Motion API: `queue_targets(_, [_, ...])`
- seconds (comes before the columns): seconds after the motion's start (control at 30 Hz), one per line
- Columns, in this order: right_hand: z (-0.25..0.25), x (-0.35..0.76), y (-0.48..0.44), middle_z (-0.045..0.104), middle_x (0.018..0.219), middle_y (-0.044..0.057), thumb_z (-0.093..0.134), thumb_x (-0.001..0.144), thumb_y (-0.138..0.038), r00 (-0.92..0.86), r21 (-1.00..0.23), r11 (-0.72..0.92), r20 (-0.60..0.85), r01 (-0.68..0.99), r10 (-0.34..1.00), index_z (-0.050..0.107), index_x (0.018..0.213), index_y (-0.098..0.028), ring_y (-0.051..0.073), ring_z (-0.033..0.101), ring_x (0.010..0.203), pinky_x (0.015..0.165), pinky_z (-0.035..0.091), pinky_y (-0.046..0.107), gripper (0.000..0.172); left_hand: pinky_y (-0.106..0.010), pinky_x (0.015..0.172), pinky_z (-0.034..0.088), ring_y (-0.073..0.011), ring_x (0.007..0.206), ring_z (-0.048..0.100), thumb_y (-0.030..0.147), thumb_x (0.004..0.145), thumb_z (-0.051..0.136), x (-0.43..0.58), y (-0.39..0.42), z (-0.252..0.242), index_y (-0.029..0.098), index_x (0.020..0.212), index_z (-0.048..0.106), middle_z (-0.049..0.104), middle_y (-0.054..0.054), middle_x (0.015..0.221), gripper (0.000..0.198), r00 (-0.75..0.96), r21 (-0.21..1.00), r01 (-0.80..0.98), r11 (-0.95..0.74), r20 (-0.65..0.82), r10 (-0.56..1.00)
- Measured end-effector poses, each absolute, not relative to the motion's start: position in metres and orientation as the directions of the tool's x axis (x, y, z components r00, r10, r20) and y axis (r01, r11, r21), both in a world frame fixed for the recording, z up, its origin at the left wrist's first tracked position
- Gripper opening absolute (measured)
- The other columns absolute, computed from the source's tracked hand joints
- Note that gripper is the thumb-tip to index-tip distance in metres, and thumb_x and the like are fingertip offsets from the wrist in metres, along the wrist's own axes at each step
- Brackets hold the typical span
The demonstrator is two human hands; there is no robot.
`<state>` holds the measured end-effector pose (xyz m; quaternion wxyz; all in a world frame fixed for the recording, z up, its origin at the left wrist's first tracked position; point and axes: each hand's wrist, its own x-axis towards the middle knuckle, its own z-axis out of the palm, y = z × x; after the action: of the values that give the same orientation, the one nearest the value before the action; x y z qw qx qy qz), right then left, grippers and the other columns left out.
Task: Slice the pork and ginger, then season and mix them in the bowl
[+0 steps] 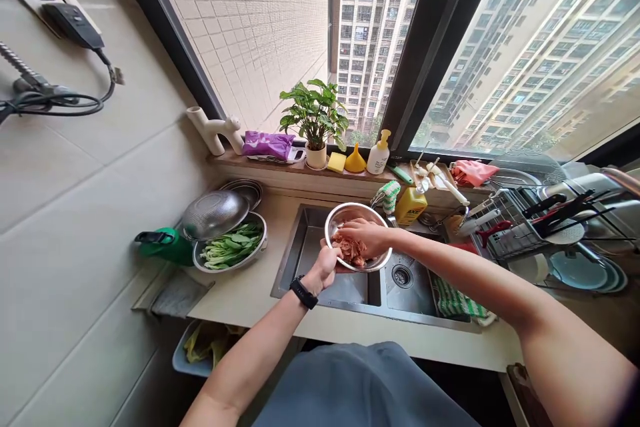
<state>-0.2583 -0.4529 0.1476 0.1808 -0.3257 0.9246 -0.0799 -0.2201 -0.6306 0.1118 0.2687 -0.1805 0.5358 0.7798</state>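
Observation:
A steel bowl point(381, 260) with raw-looking sliced meat point(351, 250) in it is held up over the double sink point(330, 288). My left hand point(327, 265) grips the bowl's near left rim, thumb over the edge. Inside the bowl, my right hand point(367, 235) reaches down from the right onto the meat, its fingers bent and pressed together against the slices. The fingertips are partly hidden, so what they grasp among the slices is hard to make out.
Left of the sink stand a white colander point(263, 247) of leafy greens point(233, 247), a metal strainer point(215, 215) and a green container point(163, 245). A yellow bottle point(411, 207) is behind the sink; a dish rack point(520, 240) with knives stands right. A potted plant point(316, 120) sits on the sill.

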Motion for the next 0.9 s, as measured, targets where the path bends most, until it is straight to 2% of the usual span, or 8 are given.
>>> queue_targets(0.13, [0.122,-0.248,-0.462,0.037,0.145,0.025,0.078,0.058,-0.066,-0.927,-0.234,0.965,-0.323,-0.119,-0.193,0.02,0.156,-0.017,0.046,0.041,0.13,0.1,0.04,0.054,0.123,-0.032,0.064,0.057,-0.0129,0.067,0.061,0.006,0.054,0.057,-0.213,-0.63,0.107,0.025,0.1,0.035,0.056,0.003,0.09,0.054,-0.832,0.785,-0.554,-0.277,-0.513,0.208])
queue_targets(0.2, [0.115,-0.246,-0.467,0.046,0.135,0.028,0.075,0.065,-0.064,-0.96,-0.216,0.976,-0.261,-0.041,-0.098,0.023,0.153,-0.009,0.043,0.052,0.12,0.094,0.044,0.049,0.115,-0.03,0.062,0.057,-0.0121,0.066,0.059,0.008,0.055,0.056,-0.21,-0.629,0.106,0.026,0.103,0.036,0.056,0.004,0.088,0.055,-0.859,0.823,-0.508,-0.255,-0.46,0.224])
queue_targets(0.37, [0.131,-0.257,-0.463,0.06,0.115,0.016,0.047,0.095,-0.031,-0.926,-0.164,0.932,-0.148,-0.322,-0.346,0.06,0.119,-0.019,0.03,0.059,0.107,0.087,0.047,0.038,0.03,-0.029,0.059,0.057,-0.0119,0.065,0.059,0.008,0.055,0.057,-0.214,-0.629,0.109,0.025,0.1,0.036,0.056,0.004,0.089,0.052,-0.846,0.831,-0.519,-0.202,-0.465,0.26])
queue_targets(0.47, [0.147,-0.261,-0.456,0.058,0.122,0.016,0.047,0.095,-0.027,-0.751,-0.106,0.766,-0.15,-0.634,-0.643,0.061,0.12,-0.021,0.03,0.055,0.112,0.088,0.047,0.042,0.029,-0.035,0.059,0.059,-0.0148,0.067,0.061,0.008,0.053,0.056,-0.219,-0.629,0.112,0.025,0.097,0.036,0.055,0.003,0.089,0.051,-0.817,0.805,-0.563,-0.188,-0.506,0.277])
queue_targets(0.53, [0.15,-0.259,-0.456,0.053,0.133,0.016,0.062,0.087,-0.032,-0.63,-0.168,0.645,-0.137,-0.746,-0.764,0.049,0.137,-0.023,0.031,0.051,0.119,0.094,0.045,0.046,0.053,-0.039,0.059,0.06,-0.017,0.069,0.062,0.008,0.053,0.056,-0.22,-0.63,0.114,0.024,0.096,0.036,0.055,0.003,0.09,0.051,-0.813,0.797,-0.57,-0.199,-0.513,0.275])
queue_targets(0.63, [0.14,-0.251,-0.461,0.041,0.146,0.019,0.075,0.071,-0.052,-0.777,-0.275,0.773,-0.121,-0.571,-0.617,0.024,0.154,-0.022,0.038,0.04,0.132,0.1,0.041,0.053,0.102,-0.041,0.061,0.06,-0.0173,0.069,0.062,0.008,0.053,0.057,-0.216,-0.631,0.113,0.024,0.098,0.036,0.056,0.002,0.092,0.052,-0.817,0.793,-0.57,-0.216,-0.517,0.255])
queue_targets(0.73, [0.121,-0.246,-0.47,0.043,0.14,0.026,0.073,0.061,-0.071,-0.963,-0.206,0.963,-0.168,-0.174,-0.21,0.031,0.15,-0.014,0.046,0.042,0.127,0.093,0.044,0.056,0.113,-0.038,0.061,0.06,-0.0156,0.066,0.06,0.008,0.054,0.056,-0.21,-0.63,0.112,0.024,0.102,0.035,0.057,0.001,0.092,0.055,-0.827,0.806,-0.554,-0.211,-0.503,0.251])
queue_targets(0.9, [0.114,-0.249,-0.469,0.062,0.111,0.02,0.063,0.085,-0.042,-0.929,-0.133,0.945,-0.184,-0.3,-0.321,0.058,0.118,-0.01,0.031,0.062,0.1,0.084,0.049,0.039,0.046,-0.034,0.063,0.06,-0.014,0.069,0.059,0.007,0.054,0.055,-0.204,-0.63,0.113,0.025,0.105,0.036,0.056,0.003,0.093,0.058,-0.82,0.806,-0.556,-0.204,-0.492,0.292])
